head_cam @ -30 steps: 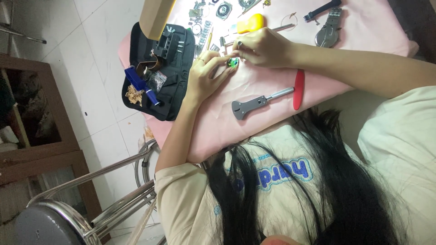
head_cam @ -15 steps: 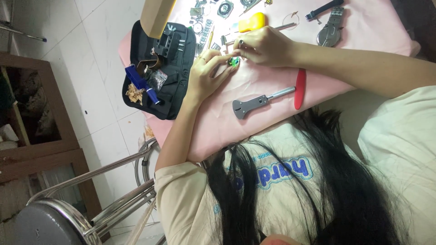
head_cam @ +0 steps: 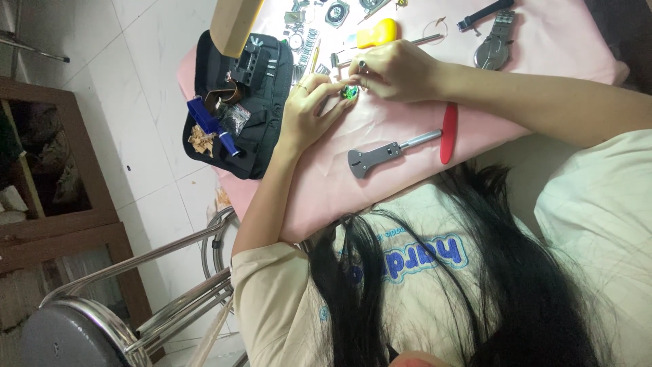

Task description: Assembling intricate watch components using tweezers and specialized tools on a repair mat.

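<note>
Since the earlier frames almost nothing has changed: the left hand [head_cam: 309,112] and right hand [head_cam: 397,68] stay together at upper centre of the frame over the small green watch piece [head_cam: 350,92] on the pink cloth-covered table [head_cam: 401,170]. The left fingers pinch that shiny green piece, while the right fingers are closed on one thin metal tool [head_cam: 360,68]. Below them lies one flat grey metal wrench with a smooth red handle [head_cam: 401,144]; one black fabric tool case [head_cam: 248,102] lies open at left, one rounded yellow-handled tool [head_cam: 375,32] above.

Both hands [head_cam: 360,92] on green watch [head_cam: 350,91]
</note>
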